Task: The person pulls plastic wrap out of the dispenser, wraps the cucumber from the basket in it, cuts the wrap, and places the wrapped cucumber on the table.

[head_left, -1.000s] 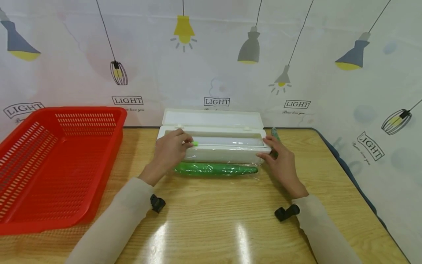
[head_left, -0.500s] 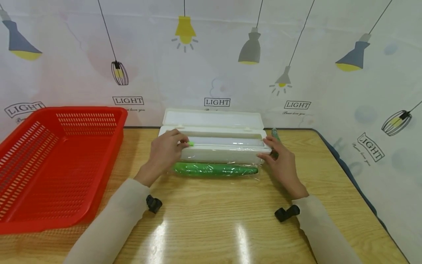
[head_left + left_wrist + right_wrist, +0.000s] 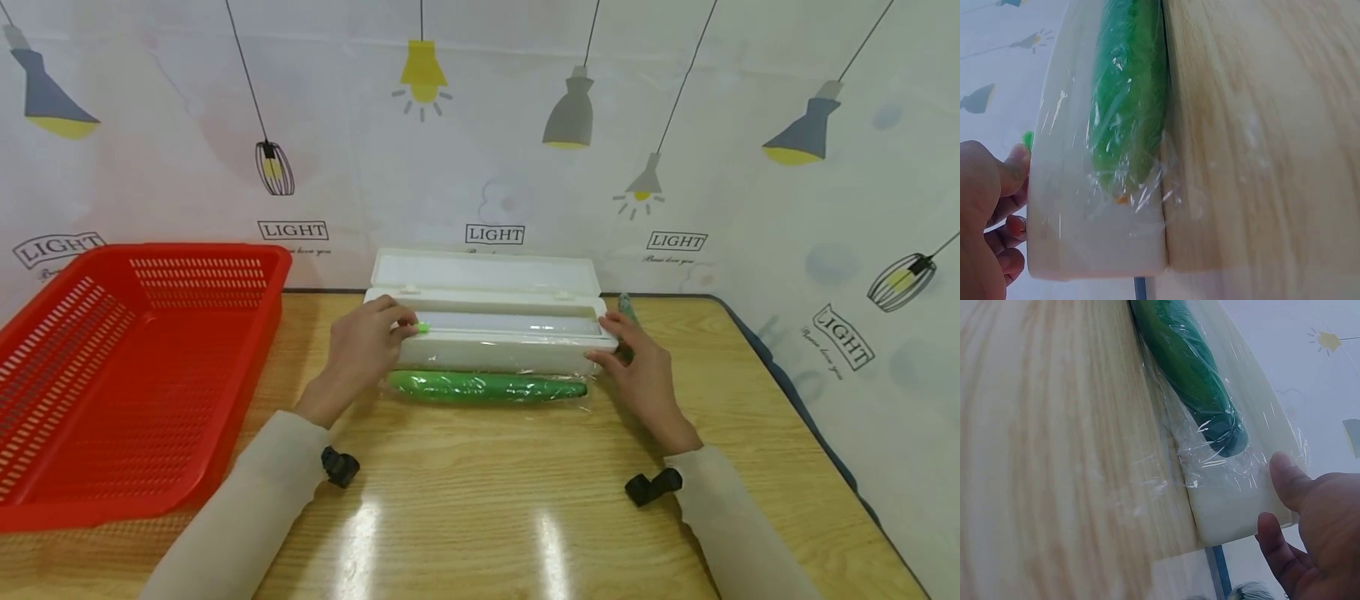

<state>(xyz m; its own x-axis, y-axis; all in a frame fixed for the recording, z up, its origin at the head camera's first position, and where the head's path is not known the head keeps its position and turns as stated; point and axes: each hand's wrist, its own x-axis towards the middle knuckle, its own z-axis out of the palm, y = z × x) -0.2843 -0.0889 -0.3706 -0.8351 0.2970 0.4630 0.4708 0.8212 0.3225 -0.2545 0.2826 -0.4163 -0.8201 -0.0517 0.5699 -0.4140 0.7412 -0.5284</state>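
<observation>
A white cling film dispenser (image 3: 502,357) stands at the back of the table with its lid (image 3: 487,271) raised. My left hand (image 3: 360,346) pinches the small bright green slide cutter (image 3: 423,327) on the dispenser's top front edge, near its left end. My right hand (image 3: 637,362) grips the dispenser's right end, thumb on the front and fingers at the top corner. Clear cling film (image 3: 1166,444) hangs down the front over a green cucumber (image 3: 487,387), which lies along the dispenser's foot. In the left wrist view one cucumber end (image 3: 1122,175) shows through the wrinkled film.
A large red plastic basket (image 3: 255,375) stands on the left of the wooden table (image 3: 465,492). Behind my right hand pokes up a teal-green thing (image 3: 627,306), mostly hidden. A lamp-printed wall covering (image 3: 495,167) rises directly behind the table's back edge.
My left hand has slid the green slide cutter leftward along the dispenser's edge. The right hand keeps its hold on the right end, and the cucumber stays in place.
</observation>
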